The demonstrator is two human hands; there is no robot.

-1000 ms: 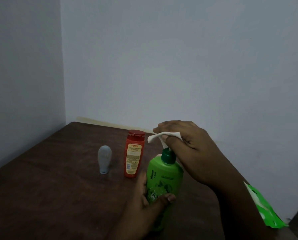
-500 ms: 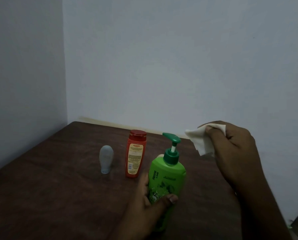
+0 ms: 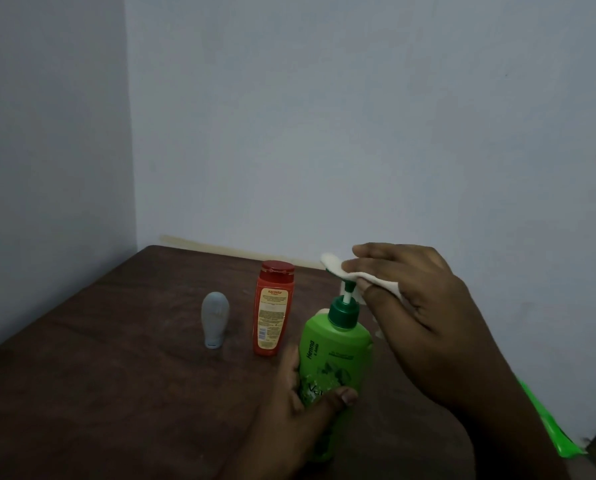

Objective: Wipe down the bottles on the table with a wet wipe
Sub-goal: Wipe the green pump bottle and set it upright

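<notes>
Green bottle (image 3: pixel 334 355) upright on desk (image 3: pixel 116 393), my landmark. I judge it rigid plastic, slick; pump head top-heavy, so hold low on body. My left hand (image 3: pixel 300 403) grips lower body, thumb across front. Right hand (image 3: pixel 414 306) pinches wipe (image 3: pixel 338 268), soft and limp, over pump nozzle. Label reads "Henna". Just left: red bottle (image 3: pixel 274 310), label "Karthika". Further left: grey bottle (image 3: pixel 215 318), no legible writing.

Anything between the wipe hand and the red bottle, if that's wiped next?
Yes. The green pump bottle, gripped by the left hand, stands between the right hand with the wet wipe and the red bottle.
</notes>
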